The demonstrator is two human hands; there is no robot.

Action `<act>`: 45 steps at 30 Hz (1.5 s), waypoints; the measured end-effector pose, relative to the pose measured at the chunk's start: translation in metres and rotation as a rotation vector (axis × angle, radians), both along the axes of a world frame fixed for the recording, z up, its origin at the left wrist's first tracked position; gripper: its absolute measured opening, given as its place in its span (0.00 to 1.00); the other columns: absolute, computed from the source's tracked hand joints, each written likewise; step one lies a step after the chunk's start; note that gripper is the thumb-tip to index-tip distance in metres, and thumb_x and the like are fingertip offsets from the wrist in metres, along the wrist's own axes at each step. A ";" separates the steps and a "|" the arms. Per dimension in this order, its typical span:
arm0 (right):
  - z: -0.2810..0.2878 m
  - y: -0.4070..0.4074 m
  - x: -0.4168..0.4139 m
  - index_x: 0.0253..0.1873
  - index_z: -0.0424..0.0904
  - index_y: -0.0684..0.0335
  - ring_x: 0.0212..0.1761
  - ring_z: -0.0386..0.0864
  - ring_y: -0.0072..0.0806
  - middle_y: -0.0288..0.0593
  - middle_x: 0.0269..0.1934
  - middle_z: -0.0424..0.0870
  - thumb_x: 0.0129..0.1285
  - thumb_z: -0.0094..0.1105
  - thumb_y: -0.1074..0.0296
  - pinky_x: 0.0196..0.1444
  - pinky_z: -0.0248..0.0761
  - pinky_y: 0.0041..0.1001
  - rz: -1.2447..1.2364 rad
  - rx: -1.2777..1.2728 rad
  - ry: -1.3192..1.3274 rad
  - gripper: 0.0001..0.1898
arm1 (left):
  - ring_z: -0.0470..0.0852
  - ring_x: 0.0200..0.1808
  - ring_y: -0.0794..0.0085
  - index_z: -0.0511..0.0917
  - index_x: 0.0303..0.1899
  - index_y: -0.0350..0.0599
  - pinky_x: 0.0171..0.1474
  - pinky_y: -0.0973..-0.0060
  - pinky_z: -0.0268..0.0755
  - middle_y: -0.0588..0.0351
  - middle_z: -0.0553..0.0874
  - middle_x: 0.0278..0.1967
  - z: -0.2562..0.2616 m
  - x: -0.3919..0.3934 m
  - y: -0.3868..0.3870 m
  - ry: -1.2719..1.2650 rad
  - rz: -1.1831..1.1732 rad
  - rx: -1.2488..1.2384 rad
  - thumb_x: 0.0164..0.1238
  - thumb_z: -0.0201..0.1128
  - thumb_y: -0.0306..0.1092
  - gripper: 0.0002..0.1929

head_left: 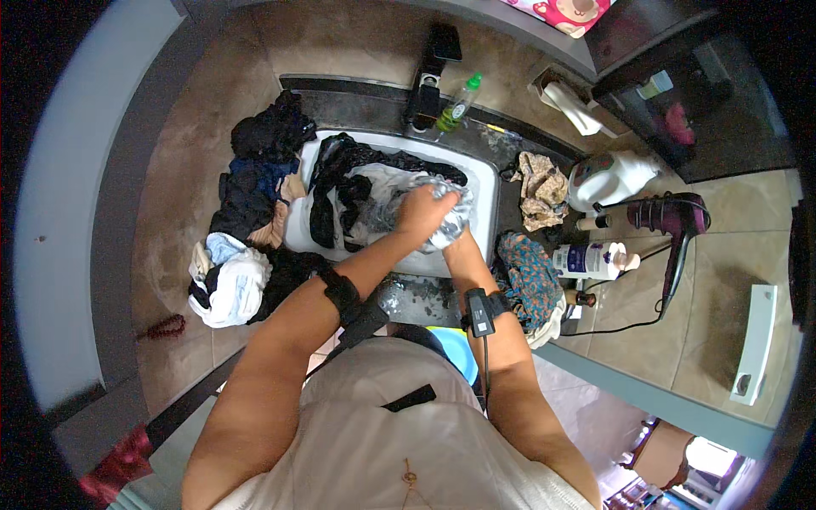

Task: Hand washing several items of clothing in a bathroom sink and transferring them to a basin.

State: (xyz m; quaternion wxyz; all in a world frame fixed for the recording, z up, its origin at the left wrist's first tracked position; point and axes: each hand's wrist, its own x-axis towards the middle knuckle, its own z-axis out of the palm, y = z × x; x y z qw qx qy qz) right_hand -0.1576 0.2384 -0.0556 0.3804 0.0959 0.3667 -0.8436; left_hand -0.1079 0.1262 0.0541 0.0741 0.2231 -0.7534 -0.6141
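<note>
A white rectangular sink basin (488, 191) holds soaked black cloth (322, 217) and pale, sudsy cloth (376, 175). Over the basin's right half, my left hand (424, 213) closes on a wet, pale, foamy cloth (454, 220). My right hand (458, 241) is at the lower side of that same cloth, its fingers mostly hidden beneath the cloth and suds. The two hands are close together. A black faucet (426, 99) stands behind the basin, beside a clear bottle of green liquid (454, 109) with a green cap.
Dark clothes (245, 197) and a white garment (239, 287) are heaped left of the basin. On the right lie a tan patterned cloth (542, 191) and a teal patterned cloth (532, 280), near a white jug (605, 182), a pump bottle (583, 260) and a purple hair dryer (679, 223) with its cord.
</note>
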 end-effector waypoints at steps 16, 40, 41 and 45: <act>0.064 -0.002 -0.019 0.52 0.68 0.66 0.49 0.72 0.55 0.59 0.54 0.69 0.43 0.67 0.72 0.47 0.69 0.41 0.164 1.392 1.100 0.28 | 0.72 0.57 0.51 0.76 0.52 0.44 0.57 0.60 0.67 0.43 0.72 0.58 -0.049 0.053 -0.101 -0.272 -0.156 -0.637 0.50 0.66 0.41 0.25; -0.054 -0.044 -0.027 0.66 0.61 0.54 0.68 0.54 0.52 0.51 0.67 0.57 0.55 0.57 0.47 0.65 0.52 0.53 0.889 1.998 1.547 0.34 | 0.59 0.67 0.47 0.65 0.63 0.41 0.67 0.60 0.53 0.39 0.64 0.64 -0.140 0.037 -0.072 -0.463 -0.520 -0.529 0.59 0.56 0.59 0.37; -0.037 -0.051 -0.028 0.60 0.67 0.55 0.64 0.61 0.48 0.51 0.63 0.63 0.52 0.60 0.50 0.61 0.57 0.51 0.768 1.855 1.465 0.31 | 0.61 0.66 0.48 0.66 0.62 0.41 0.67 0.61 0.54 0.41 0.65 0.64 -0.130 0.045 -0.072 -0.478 -0.439 -0.418 0.61 0.54 0.59 0.35; -0.012 -0.044 -0.029 0.44 0.79 0.62 0.45 0.77 0.35 0.50 0.46 0.79 0.44 0.69 0.61 0.46 0.71 0.36 0.531 1.436 1.303 0.20 | 0.65 0.63 0.53 0.67 0.61 0.42 0.63 0.61 0.60 0.46 0.68 0.62 -0.130 0.060 -0.082 -0.451 -0.244 0.445 0.65 0.51 0.59 0.32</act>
